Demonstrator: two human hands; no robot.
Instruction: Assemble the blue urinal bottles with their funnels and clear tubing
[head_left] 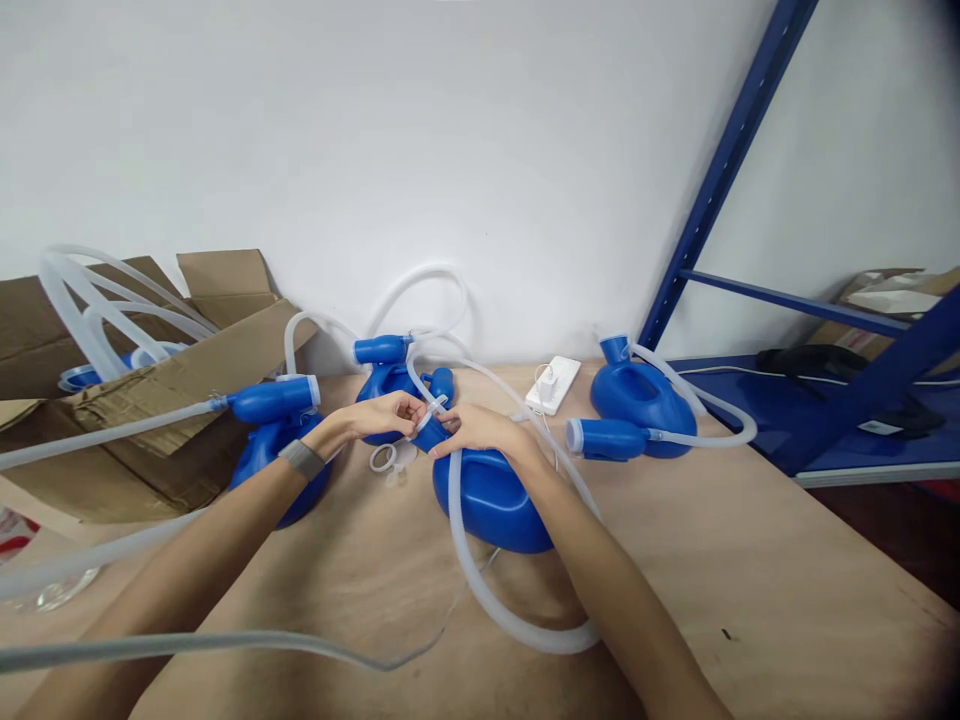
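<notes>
A blue plastic bottle point(491, 500) lies on the wooden table point(750, 570) in front of me, with a translucent hose point(480, 585) looping from its neck toward me. My right hand point(480, 430) grips the bottle's neck where the hose joins. My left hand point(386, 415) pinches a small white clip or tie at that same joint, fingertips touching the right hand. A grey band sits on my left wrist.
Three more blue bottles with hoses stand around: left point(274, 420), behind point(386, 365), right point(637, 405). An open cardboard box point(150, 400) with coiled hoses is at left. A white charger point(553, 385) lies by the wall. Blue shelving point(750, 120) rises at right.
</notes>
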